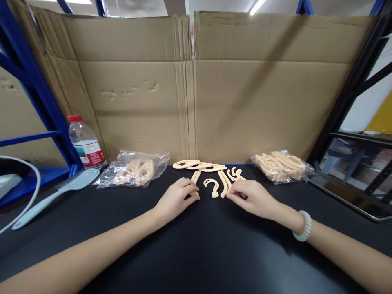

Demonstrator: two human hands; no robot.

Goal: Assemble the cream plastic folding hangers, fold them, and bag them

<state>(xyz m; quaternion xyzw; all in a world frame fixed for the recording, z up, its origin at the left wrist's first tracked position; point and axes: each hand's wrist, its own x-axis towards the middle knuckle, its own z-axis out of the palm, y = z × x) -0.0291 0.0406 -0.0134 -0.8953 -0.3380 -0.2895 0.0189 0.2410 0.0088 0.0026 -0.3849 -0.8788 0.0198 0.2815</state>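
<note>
My left hand [177, 198] is closed with thumb and fingertips at the near end of the cream plastic hanger arms [196, 176]. Their lower part is partly hidden by my fingers. On the other side, my right hand [252, 197] pinches the near end of a curved hanger arm [226, 185], one of a few lying side by side. Between my hands lies a hanger hook [215, 188], flat on the black table. More hooks [235, 173] lie just behind my right hand. Looped cream hanger pieces [199, 165] overlap in a row at the back.
A clear bag with cream parts [134, 171] lies at left, a fuller bag [280, 166] at right. A bottle [87, 147] and a pale blue hairbrush [61, 192] are far left. Cardboard [137, 90] walls off the back. A framed mirror-like panel [352, 183] stands right.
</note>
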